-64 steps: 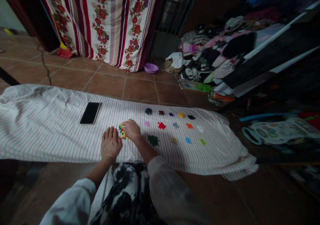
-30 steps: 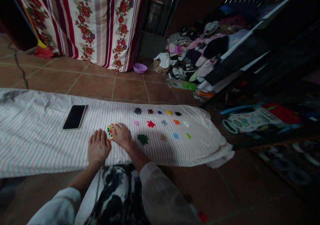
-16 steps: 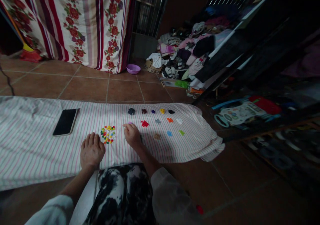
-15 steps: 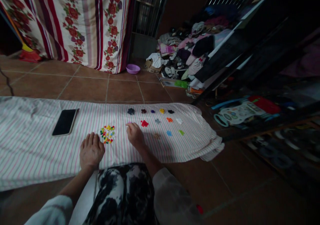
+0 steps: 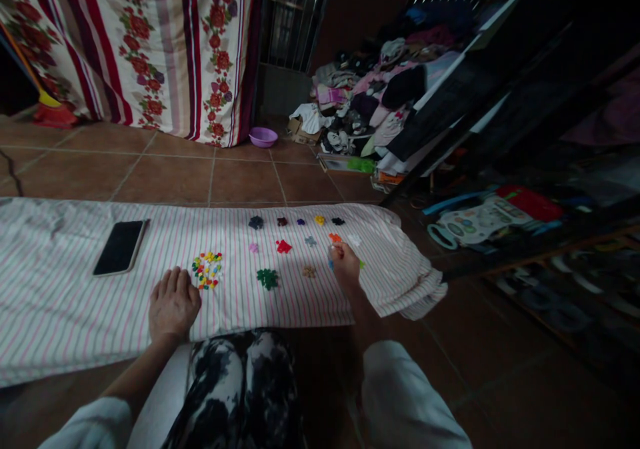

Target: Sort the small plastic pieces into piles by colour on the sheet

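My left hand lies flat on the striped cloth, just left of a pile of mixed coloured pieces. My right hand is pinched above the cloth, its fingertips below the orange pieces; whatever it grips is too small to make out. It partly covers the blue pieces and the light green ones. Near it are white pieces, grey pieces and tan pieces. Green, red and pink piles sit further left.
A phone lies at the left of the cloth. Dark and yellow piles form the far row. Beyond, on the tiled floor, are a purple basin and heaped clothes. A floral curtain hangs behind.
My right hand has moved right, from beside the pink pieces to the orange and blue ones, uncovering the green pile. My left hand stays flat on the cloth. The view has shifted slightly.
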Available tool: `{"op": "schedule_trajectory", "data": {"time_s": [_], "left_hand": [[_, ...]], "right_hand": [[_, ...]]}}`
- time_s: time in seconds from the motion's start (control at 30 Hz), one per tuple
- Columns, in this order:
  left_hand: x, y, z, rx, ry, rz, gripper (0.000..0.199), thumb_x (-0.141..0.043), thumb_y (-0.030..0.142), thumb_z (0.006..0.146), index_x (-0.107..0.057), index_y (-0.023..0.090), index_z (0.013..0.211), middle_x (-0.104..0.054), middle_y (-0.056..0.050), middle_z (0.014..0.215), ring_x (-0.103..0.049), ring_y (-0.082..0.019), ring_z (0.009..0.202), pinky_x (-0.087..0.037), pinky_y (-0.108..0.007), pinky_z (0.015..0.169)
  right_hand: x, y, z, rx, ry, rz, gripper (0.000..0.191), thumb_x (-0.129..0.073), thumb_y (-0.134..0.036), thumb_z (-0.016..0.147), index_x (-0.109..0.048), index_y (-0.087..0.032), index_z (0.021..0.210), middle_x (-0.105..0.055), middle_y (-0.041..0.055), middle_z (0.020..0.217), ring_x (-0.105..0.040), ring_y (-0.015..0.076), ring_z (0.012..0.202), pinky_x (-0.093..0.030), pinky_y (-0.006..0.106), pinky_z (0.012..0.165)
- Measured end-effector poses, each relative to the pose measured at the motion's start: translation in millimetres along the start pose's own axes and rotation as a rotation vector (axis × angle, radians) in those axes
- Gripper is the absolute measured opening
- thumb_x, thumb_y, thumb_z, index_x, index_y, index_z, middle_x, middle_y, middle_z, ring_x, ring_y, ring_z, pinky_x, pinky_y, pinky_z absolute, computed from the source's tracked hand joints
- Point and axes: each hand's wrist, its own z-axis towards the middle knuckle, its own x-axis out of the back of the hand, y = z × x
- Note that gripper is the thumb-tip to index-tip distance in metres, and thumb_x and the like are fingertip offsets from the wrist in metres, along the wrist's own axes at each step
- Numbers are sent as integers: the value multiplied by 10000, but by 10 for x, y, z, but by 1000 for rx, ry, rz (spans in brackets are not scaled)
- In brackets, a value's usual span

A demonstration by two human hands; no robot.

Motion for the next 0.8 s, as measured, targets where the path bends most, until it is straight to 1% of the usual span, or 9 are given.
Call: {"op": "schedule_trajectory", "data": {"time_s": [0.13, 0.23, 0.33, 0.43, 0.53, 0.67, 0.8], "left_hand": [[3, 4, -3, -7, 13, 26, 449, -396, 291, 869, -574, 107, 1239, -588, -202, 1307, -479, -330, 1293, -351, -511, 1073], [7, 7, -4, -19, 4, 52, 445, -378, 292, 881, -581, 91, 1222, -590, -210, 1303, -483, -331, 1293, -362, -507, 1068], [8, 7, 0, -18, 8, 75, 438, -373, 295, 887, -584, 99, 1218, -597, -197, 1303, -496, -323, 1286, -374, -497, 1063], [1, 4, 3, -27, 11, 98, 444, -356, 300, 899, -591, 81, 1205, -596, -201, 1305, -499, -325, 1284, -375, -484, 1068], [-11, -3, 1, -33, 11, 112, 446, -347, 302, 905, -594, 73, 1197, -592, -205, 1307, -497, -327, 1285, -376, -479, 1069], [-24, -14, -8, -22, 12, 97, 433, -362, 307, 901, -589, 95, 1203, -585, -193, 1321, -486, -320, 1299, -371, -480, 1076], [-35, -22, -11, -22, 13, 80, 437, -376, 307, 895, -588, 86, 1208, -580, -203, 1322, -482, -324, 1302, -366, -482, 1082]], "right_hand": [[198, 298, 193, -57, 40, -37, 301, -438, -310, 734, -670, -176, 870, -718, 102, 873, -637, 219, 825, -493, 344, 829], [300, 482, 327, -160, 46, -71, 299, -448, -288, 707, -678, -163, 852, -705, 97, 826, -628, 222, 804, -485, 348, 836], [363, 627, 462, -257, 41, -42, 298, -469, -266, 687, -682, -159, 865, -701, 86, 835, -625, 219, 824, -482, 346, 853], [392, 728, 585, -346, 46, -1, 293, -506, -250, 669, -691, -153, 874, -699, 87, 844, -633, 213, 832, -489, 330, 835], [391, 800, 671, -420, 37, 5, 283, -553, -230, 636, -707, -150, 859, -688, 81, 788, -639, 212, 777, -502, 321, 777], [367, 908, 727, -513, 48, -1, 345, -563, -164, 585, -726, -181, 889, -694, 70, 757, -639, 210, 710, -513, 330, 713], [329, 1044, 766, -516, 5, -70, 403, -553, -122, 545, -735, -163, 902, -709, 87, 800, -652, 214, 735, -515, 337, 733]]}}
